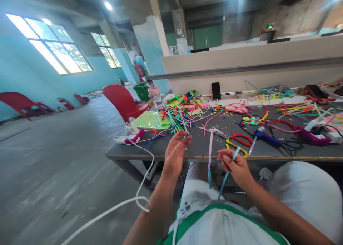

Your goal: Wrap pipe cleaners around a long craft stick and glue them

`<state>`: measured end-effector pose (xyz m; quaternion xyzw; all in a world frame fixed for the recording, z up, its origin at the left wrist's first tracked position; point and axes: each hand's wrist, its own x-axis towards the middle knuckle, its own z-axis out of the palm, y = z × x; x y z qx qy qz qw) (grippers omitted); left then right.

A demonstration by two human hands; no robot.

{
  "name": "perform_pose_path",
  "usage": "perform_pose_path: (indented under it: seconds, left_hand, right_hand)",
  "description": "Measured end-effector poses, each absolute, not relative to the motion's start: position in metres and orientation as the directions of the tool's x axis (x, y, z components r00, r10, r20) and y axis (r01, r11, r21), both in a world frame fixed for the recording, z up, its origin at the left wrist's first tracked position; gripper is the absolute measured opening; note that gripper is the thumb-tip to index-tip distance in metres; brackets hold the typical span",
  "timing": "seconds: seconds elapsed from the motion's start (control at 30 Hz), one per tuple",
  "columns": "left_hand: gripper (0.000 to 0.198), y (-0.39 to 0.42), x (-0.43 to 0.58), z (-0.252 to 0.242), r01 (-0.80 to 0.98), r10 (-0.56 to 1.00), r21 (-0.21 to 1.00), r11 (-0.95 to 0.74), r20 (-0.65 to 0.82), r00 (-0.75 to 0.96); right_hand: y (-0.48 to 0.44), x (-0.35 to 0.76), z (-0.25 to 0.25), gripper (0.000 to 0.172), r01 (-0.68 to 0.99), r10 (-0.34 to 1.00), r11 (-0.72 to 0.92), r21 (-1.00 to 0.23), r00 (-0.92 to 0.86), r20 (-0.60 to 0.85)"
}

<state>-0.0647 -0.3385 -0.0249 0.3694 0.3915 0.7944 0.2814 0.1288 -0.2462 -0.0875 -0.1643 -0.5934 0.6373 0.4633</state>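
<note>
My right hand (234, 164) pinches a light blue pipe cleaner (225, 180), which runs down toward my lap. My left hand (175, 154) is raised in front of the table edge with its fingers apart and holds nothing. Between the two hands, a lilac fuzzy strip (210, 148) lies partly on the table and hangs over its edge. Its lower end is wrapped in light blue (209, 179). Just beyond my right hand lie scissors with yellow handles (242, 150) and a red-handled pair (242, 139).
A blue glue gun (269, 138) lies right of the scissors, near a purple power strip (313, 136). Many coloured pipe cleaners (179, 118) are heaped at the back left. A white cable (144, 204) loops past my left forearm. A red chair (120, 102) stands left of the table (160, 148).
</note>
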Motion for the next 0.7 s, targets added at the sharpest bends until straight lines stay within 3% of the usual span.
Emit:
perform_pose_path:
  seconds: [0.07,0.13,0.2,0.3,0.53,0.7]
  left_hand:
    - [0.028,-0.344,-0.058,-0.025,0.056,0.561,0.820,-0.569,0.438,-0.702]
    - [0.022,-0.346,-0.046,-0.026,0.115,0.615,0.857,-0.503,0.448,-0.649]
    - [0.025,-0.344,-0.033,-0.026,0.059,0.784,0.927,-0.370,0.345,-0.516]
    - [0.034,-0.331,-0.017,-0.024,-0.062,0.874,0.960,-0.274,0.222,-0.432]
    - [0.035,-0.315,0.000,-0.011,-0.298,0.874,0.883,-0.361,0.210,-0.437]
    - [0.023,-0.317,0.010,-0.003,-0.349,0.841,0.820,-0.454,0.265,-0.471]
  right_hand:
    - [-0.247,0.129,-0.088,0.018,-0.383,0.780,0.150,-0.912,-0.520,0.346]
    - [-0.248,0.128,-0.089,0.018,-0.355,0.775,0.174,-0.919,-0.526,0.350]
    - [-0.250,0.128,-0.090,0.018,-0.322,0.765,0.205,-0.924,-0.536,0.357]
    - [-0.253,0.129,-0.090,0.018,-0.297,0.740,0.233,-0.926,-0.564,0.367]
    - [-0.260,0.131,-0.085,0.017,-0.311,0.720,0.254,-0.916,-0.572,0.394]
    - [-0.260,0.135,-0.081,0.024,-0.285,0.674,0.300,-0.910,-0.612,0.414]
